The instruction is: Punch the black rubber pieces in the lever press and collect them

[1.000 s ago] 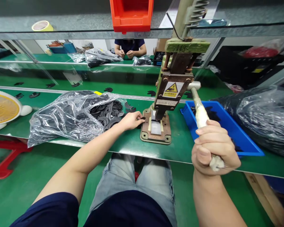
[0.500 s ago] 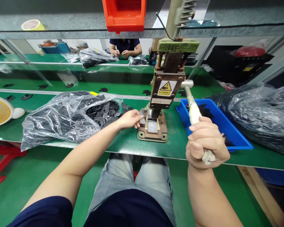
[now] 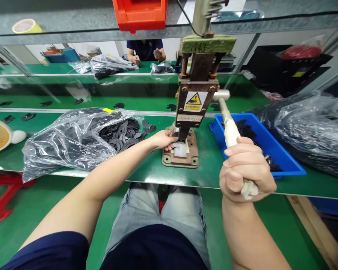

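My right hand (image 3: pixel 246 168) is wrapped round the taped handle (image 3: pixel 230 129) of a hand press (image 3: pixel 195 101). At the foot of the press, my left hand (image 3: pixel 165 140) pinches a small dark curved piece (image 3: pixel 175 134). Fingers and the press ram partly hide that piece. Just in front of the ram lies a bright metal plate (image 3: pixel 180 150) on the press base (image 3: pixel 193 159). Left of my left hand, many black curved pieces (image 3: pixel 121 135) spill from a clear plastic bag (image 3: pixel 64 138).
A blue tray (image 3: pixel 287 165) with black pieces stands right of the press, beside a large plastic bag (image 3: pixel 295 127). Behind, several pieces lie on a green strip (image 3: pixel 146 103). An orange bin (image 3: pixel 142 17) hangs above. Across the bench sits another person (image 3: pixel 145 50).
My left hand has moved slightly right, bringing the dark piece in under the ram. My right hand keeps its hold on the handle. The person opposite has moved their hands apart.
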Demonstrator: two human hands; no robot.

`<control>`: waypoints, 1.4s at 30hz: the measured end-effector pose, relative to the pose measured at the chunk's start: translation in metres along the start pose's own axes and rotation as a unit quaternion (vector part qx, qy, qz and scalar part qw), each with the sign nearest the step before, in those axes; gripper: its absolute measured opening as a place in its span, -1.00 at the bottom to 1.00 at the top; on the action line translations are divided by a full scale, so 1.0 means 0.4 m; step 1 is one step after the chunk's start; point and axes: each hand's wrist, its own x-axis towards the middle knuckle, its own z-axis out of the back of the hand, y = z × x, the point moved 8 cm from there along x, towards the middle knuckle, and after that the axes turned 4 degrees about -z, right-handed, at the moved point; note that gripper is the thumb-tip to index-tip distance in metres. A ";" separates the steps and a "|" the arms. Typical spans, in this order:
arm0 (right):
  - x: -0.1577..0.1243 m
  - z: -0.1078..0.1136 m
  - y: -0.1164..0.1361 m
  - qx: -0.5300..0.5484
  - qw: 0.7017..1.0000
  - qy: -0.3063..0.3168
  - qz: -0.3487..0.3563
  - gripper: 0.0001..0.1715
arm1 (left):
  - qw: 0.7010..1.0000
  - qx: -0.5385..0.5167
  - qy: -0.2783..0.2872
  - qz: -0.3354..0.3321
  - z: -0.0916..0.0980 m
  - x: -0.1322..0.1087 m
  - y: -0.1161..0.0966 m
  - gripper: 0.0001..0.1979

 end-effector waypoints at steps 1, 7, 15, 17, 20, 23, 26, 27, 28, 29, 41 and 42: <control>0.000 0.000 0.000 -0.003 1.000 -0.001 0.000 -0.77 | 1.000 0.003 0.002 0.009 -0.002 0.002 -0.001 -0.76; -0.003 0.000 -0.007 -0.019 1.000 0.007 -0.010 -0.78 | 0.998 0.011 0.014 0.066 -0.008 0.004 -0.007 -0.82; 0.002 0.003 -0.006 -0.014 1.000 0.014 -0.004 -0.87 | 1.000 0.026 0.004 0.008 -0.014 -0.031 -0.054 -0.89; 0.006 0.003 -0.005 -0.011 1.000 0.015 0.001 -0.88 | 0.999 0.004 0.010 -0.045 -0.021 -0.055 -0.063 -0.89; 0.008 0.005 -0.007 -0.006 1.000 0.011 0.003 -0.89 | 0.992 -0.006 0.065 -0.111 -0.012 -0.093 -0.048 -0.80; 0.006 0.007 -0.013 -0.004 1.000 0.002 -0.001 -0.86 | 0.978 0.129 0.030 -0.159 0.099 -0.104 -0.018 -0.71; 0.000 0.009 -0.019 -0.006 1.000 -0.014 0.001 -0.80 | 0.918 0.334 -0.139 -0.161 0.297 -0.084 -0.013 -0.70; -0.001 0.010 -0.020 -0.007 1.000 -0.020 0.002 -0.78 | 0.896 0.391 -0.159 -0.138 0.347 -0.068 -0.009 -0.70; -0.003 0.010 -0.021 -0.008 1.000 -0.025 0.005 -0.76 | 0.881 0.431 -0.162 -0.111 0.386 -0.048 -0.003 -0.69; -0.005 0.011 -0.023 -0.008 1.000 -0.029 0.006 -0.74 | 0.870 0.462 -0.154 -0.079 0.414 -0.027 0.005 -0.69; -0.011 0.012 -0.023 -0.017 0.999 -0.038 0.013 -0.59 | 0.839 0.535 -0.103 -0.007 0.337 0.093 0.045 -0.40; -0.010 0.011 -0.023 -0.017 0.999 -0.036 0.012 -0.60 | 0.843 0.529 -0.095 -0.009 0.330 0.095 0.045 -0.43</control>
